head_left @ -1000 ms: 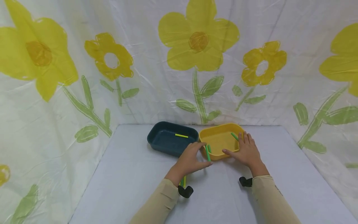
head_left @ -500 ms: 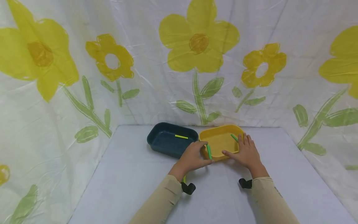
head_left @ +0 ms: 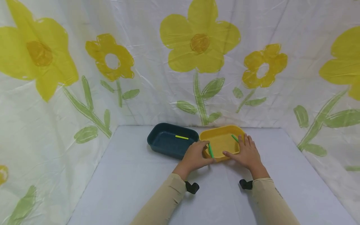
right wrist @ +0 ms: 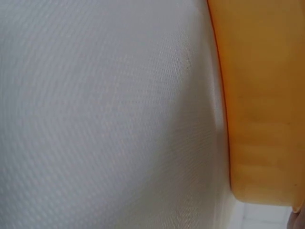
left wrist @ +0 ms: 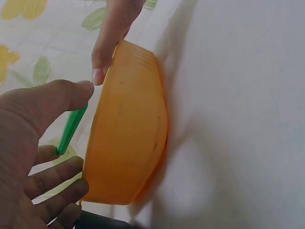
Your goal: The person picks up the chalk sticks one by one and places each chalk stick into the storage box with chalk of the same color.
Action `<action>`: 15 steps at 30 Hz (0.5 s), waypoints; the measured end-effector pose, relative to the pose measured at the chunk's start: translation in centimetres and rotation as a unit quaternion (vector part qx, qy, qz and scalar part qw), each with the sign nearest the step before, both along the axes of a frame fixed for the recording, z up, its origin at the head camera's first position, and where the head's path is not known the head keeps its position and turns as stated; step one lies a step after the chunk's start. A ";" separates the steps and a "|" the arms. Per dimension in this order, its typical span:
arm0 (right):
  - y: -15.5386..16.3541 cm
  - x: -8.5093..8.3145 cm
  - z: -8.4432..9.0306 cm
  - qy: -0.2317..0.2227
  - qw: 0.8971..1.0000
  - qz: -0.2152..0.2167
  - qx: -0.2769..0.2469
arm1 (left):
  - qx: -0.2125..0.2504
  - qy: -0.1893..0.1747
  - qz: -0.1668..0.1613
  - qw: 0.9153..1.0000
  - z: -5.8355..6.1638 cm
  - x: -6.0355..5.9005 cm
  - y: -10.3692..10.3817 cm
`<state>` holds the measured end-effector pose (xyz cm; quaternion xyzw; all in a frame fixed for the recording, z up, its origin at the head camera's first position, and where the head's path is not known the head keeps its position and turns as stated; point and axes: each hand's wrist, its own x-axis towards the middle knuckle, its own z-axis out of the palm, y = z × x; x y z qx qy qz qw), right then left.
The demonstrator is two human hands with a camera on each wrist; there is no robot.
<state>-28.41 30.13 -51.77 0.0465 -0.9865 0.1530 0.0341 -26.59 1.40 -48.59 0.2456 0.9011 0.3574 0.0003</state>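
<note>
My left hand [head_left: 205, 153] pinches a green stick [head_left: 211, 150] over the near left rim of the yellow tray [head_left: 222, 128]. In the left wrist view the thumb [left wrist: 57, 95] presses the green stick [left wrist: 71, 128] just beside the tray's outer wall [left wrist: 128, 143]. My right hand [head_left: 245, 152] lies on the tray's near right corner, fingers straight and thumb along the front rim. Another green stick [head_left: 234, 138] lies inside the yellow tray by the right hand's fingers. Only the tray wall [right wrist: 262, 95] and the white table [right wrist: 105, 119] show in the right wrist view.
A dark blue tray [head_left: 157, 137] touches the yellow tray's left side and holds a yellow-green stick [head_left: 182, 137]. Both stand at the back of a white table [head_left: 135, 181]. A flowered cloth [head_left: 197, 62] hangs behind and at both sides.
My left hand has moved forward and right with the green stick, up to the yellow tray's rim. Sticks seen on the table under the left wrist are hidden now. The right hand stayed put.
</note>
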 end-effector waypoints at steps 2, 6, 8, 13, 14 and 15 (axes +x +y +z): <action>0.0 0.0 -0.1 0.001 1.000 0.001 0.000 | -0.006 0.008 0.002 1.000 -0.2 -0.1 0.1; -0.1 0.0 -0.1 0.001 1.000 0.000 0.003 | -0.004 0.011 0.005 1.000 -0.2 -0.2 0.1; 0.0 0.0 -0.1 -0.002 1.000 0.000 0.004 | 0.001 0.004 0.007 1.000 -0.1 -0.1 0.1; 0.1 -0.1 -0.1 -0.008 1.000 0.000 0.002 | 0.008 -0.006 0.010 1.000 0.2 -0.3 0.2; 0.1 -0.1 -0.1 -0.008 1.000 0.000 0.002 | 0.007 -0.004 0.012 1.000 0.2 -0.4 0.3; 0.1 -0.1 -0.1 -0.007 1.000 0.000 0.001 | 0.006 -0.002 0.014 1.000 0.2 -0.5 0.3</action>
